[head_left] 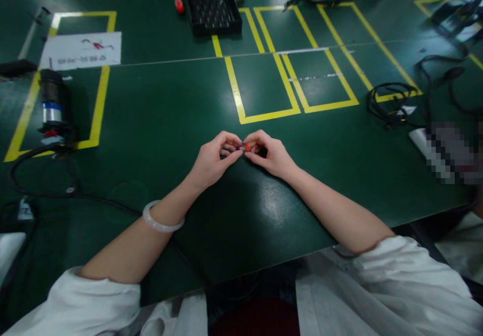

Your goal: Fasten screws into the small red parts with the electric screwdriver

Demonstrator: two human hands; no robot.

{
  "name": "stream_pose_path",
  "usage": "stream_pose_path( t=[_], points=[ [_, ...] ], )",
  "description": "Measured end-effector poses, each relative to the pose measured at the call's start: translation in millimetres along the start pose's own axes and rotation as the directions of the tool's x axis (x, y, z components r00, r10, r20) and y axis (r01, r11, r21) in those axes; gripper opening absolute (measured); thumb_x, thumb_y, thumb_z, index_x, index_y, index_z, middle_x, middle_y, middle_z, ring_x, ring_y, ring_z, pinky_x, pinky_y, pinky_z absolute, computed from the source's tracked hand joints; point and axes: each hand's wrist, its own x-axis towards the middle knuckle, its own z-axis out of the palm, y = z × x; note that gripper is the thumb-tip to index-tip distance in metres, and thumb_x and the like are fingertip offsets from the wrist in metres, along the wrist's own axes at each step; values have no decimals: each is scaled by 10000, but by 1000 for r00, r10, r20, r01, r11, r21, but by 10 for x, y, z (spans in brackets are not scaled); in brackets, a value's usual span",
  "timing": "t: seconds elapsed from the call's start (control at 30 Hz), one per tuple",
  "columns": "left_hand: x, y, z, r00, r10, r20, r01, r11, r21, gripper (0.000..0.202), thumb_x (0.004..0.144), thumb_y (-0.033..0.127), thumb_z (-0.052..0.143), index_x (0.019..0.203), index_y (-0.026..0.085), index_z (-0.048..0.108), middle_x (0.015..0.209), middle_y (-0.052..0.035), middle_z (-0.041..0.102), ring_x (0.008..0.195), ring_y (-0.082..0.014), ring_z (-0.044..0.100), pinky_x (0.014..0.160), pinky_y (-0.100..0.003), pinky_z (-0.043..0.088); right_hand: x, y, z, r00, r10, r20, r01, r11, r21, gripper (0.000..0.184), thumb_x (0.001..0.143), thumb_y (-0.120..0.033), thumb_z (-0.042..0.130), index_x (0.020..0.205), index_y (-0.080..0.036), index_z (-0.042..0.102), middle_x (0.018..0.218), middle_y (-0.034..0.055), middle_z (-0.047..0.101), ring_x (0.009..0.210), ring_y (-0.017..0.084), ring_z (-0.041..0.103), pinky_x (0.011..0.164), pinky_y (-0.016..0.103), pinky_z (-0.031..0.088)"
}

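Small orange part [246,148], pinched at the fingertips of left hand [213,161] and right hand [274,156], both closed on it just above the green table [158,124]. The work looks mid-way; whether its pieces are joined cannot be told. Far beyond the grip lies a black tray [211,11].

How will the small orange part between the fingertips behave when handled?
The small orange part is probably light: the left hand and right hand pinch it with fingertips alone. Being so tiny, it may slip out easily. On the smooth green table it could skid or bounce away.
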Motion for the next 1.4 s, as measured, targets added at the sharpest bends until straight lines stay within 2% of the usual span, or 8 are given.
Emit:
stream_pose_path(
  t=[0.47, 0.97, 1.2, 1.3, 1.4],
  points=[
    [-2, -14, -6, 1000, -9, -1, 9, 1000, 0, 263, 866, 338, 695, 1044, 153, 640, 1027, -69, 691, 899, -170, 666, 779, -276, 562, 14, -25, -18, 1000, -1, 10, 1, 999, -50, 139, 887, -189, 640, 1023, -192, 610, 936, 15, 702, 751, 125, 626, 724, 270, 511],
    [-8, -13, -5, 998, 53, -14, -52, 997, 61, 212, 863, 306, 696, 1009, 163, 640, 970, -52, 674, 862, -163, 663, 769, -283, 569, 20, -35, -17, 1000, 9, 21, -8, 998, -64, 132, 880, -198, 635, 1009, -198, 608, 922, 13, 696, 748, 129, 628, 720, 274, 514],
    [0, -16, -14, 998, 55, 11, -56, 995, 84, 175, 878, 272, 682, 1003, 161, 629, 970, -51, 675, 868, -159, 664, 801, -296, 560, 22, -43, -24, 1000, 13, 5, -12, 996, -84, 143, 875, -210, 638, 1014, -193, 609, 925, 16, 691, 743, 128, 617, 716, 271, 501],
    [-1, -7, -16, 999, 50, 17, -52, 994, 93, 182, 884, 292, 677, 1007, 166, 628, 981, -56, 676, 883, -167, 666, 819, -307, 558, 22, -25, -24, 1000, 14, 3, -14, 998, -69, 159, 866, -200, 644, 1021, -191, 612, 926, 17, 695, 740, 128, 617, 713, 270, 500],
    [15, 31, -58, 997, 36, 70, -43, 993, 108, 220, 896, 350, 658, 1019, 170, 632, 1005, -71, 687, 898, -186, 674, 844, -329, 559, 21, -13, -27, 1000, 26, 7, -25, 998, -63, 163, 863, -197, 641, 1023, -195, 613, 930, 18, 697, 745, 131, 619, 722, 276, 502]
  ],
)
